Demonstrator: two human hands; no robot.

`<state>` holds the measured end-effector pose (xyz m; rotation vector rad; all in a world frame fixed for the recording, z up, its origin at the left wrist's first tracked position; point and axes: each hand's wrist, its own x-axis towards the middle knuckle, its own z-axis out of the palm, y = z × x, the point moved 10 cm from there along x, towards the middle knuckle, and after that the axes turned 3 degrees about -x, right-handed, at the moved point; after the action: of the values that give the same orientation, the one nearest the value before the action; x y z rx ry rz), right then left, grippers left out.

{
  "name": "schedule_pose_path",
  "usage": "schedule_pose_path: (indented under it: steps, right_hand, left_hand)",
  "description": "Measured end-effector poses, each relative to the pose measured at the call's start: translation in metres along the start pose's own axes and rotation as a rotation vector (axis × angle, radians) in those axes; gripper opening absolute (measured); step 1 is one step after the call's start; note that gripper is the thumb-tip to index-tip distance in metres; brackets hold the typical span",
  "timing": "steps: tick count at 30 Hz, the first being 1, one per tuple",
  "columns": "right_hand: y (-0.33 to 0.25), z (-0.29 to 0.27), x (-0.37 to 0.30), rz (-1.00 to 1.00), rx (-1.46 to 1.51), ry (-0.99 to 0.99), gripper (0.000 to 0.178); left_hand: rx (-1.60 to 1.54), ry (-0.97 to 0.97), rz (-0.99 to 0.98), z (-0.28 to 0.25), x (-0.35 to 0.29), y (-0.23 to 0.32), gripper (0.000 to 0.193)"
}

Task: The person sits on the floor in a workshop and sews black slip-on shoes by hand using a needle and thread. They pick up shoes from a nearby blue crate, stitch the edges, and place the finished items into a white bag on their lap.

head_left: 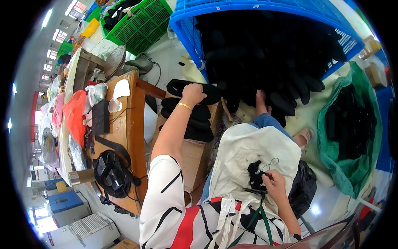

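Note:
My left hand [193, 95] is closed over the middle of a black shoe [213, 94], the topmost of a small pile. More black shoes [198, 132] lie below it on a brown cardboard box [194, 162]. Over my lap, my right hand [275, 183] pinches a small bunch of black pieces [255, 174] with pale bits on them and a thin loop of cord sticking out. Under this bunch spreads a whitish cloth [236, 149]. A dark narrow tool [253, 191], perhaps scissors, hangs on a green ribbon near my right hand; its shape is partly hidden.
A big blue crate [186, 39] heaped with black shoes is tipped open ahead. To the right stands a green sack [356, 178] of black items. On the left, a wooden table [134, 166] carries a black bag [111, 174] and a plastic cup [115, 106]. Beyond is a green crate [139, 27].

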<state>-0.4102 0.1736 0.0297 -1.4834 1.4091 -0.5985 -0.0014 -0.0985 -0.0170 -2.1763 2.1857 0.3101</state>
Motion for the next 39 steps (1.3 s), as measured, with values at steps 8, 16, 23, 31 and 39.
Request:
schedule_pose_path:
  steps: [8, 16, 23, 31, 39]
  right_hand:
    - [-0.004, -0.009, -0.017, 0.021, 0.082, 0.073, 0.016]
    - [0.011, -0.003, -0.016, 0.126, 0.581, 0.064, 0.016]
    - [0.001, 0.039, -0.017, 0.126, 0.562, -0.011, 0.018]
    - [-0.055, 0.073, -0.029, -0.347, -0.005, -0.189, 0.014]
    - [-0.012, 0.051, -0.014, 0.197, 0.444, -0.132, 0.016]
  left_hand:
    - [-0.402, 0.176, 0.147, -0.118, -0.122, 0.119, 0.029]
    - [-1.122, -0.081, -0.339, 0.033, -0.297, 0.154, 0.019]
    - [-1.902, -0.167, -0.650, 0.056, -0.345, 0.190, 0.045]
    - [-2.062, -0.225, -0.746, 0.068, -0.342, 0.207, 0.021]
    - [-2.020, -0.157, -0.864, 0.071, -0.328, 0.207, 0.010]
